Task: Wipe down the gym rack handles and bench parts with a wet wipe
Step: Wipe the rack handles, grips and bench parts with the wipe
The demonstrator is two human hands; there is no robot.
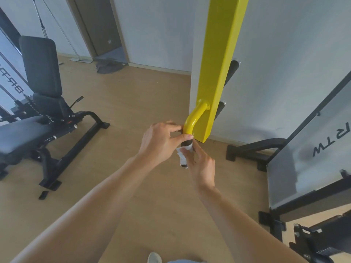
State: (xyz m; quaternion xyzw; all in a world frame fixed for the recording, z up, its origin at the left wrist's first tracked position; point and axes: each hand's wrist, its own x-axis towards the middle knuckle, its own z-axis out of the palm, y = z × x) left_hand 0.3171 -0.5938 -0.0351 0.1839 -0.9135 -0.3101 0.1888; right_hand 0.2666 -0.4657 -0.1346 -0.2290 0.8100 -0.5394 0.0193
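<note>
Pale wood flooring (pixel 133 111) and white walls are framing a home gym, with a black padded adjustable bench (pixel 38 103) standing well off to the left. At the centre a square yellow steel upright (pixel 220 63) is carrying a curved yellow handle with a black foam grip (pixel 187 143). The white wet wipe (pixel 183 153) is lying wrapped round that grip, partly covering it. The left hand (pixel 161 143) is pinching the top of the grip, thumb and forefinger nearly closed where yellow tube meets foam. The right hand (pixel 201 164) is pressing the wipe against the grip's lower side, fingers curled about it; how firmly, I cannot tell. The thin wipe is looking bunched, so it could be slipping off the free end, or skipping the far side of the foam.
</note>
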